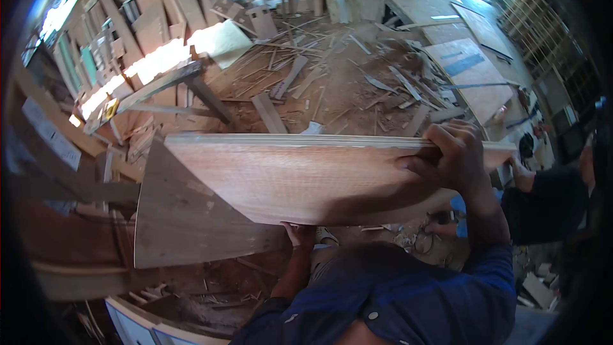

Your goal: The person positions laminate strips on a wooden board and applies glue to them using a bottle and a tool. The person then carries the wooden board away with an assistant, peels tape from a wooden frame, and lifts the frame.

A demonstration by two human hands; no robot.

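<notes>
Flr [338,108]: scraps [290,78] (loads) | bench [415,7] far rt | L hand [301,234] + R hand [456,154] on ply [287,176]

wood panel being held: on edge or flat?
On edge. The wood panel's long edge faces up, with the right grip over it and the left grip at the lower edge. Exact tilt: cannot tell.

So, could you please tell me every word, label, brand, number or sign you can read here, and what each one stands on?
No text can be read for certain anywhere in this view.
White sheet of paper at the far left: faint marks, too blurred to read.
Wooden panel gripped by the right hand: no lettering visible, only grain and shadow.
</notes>
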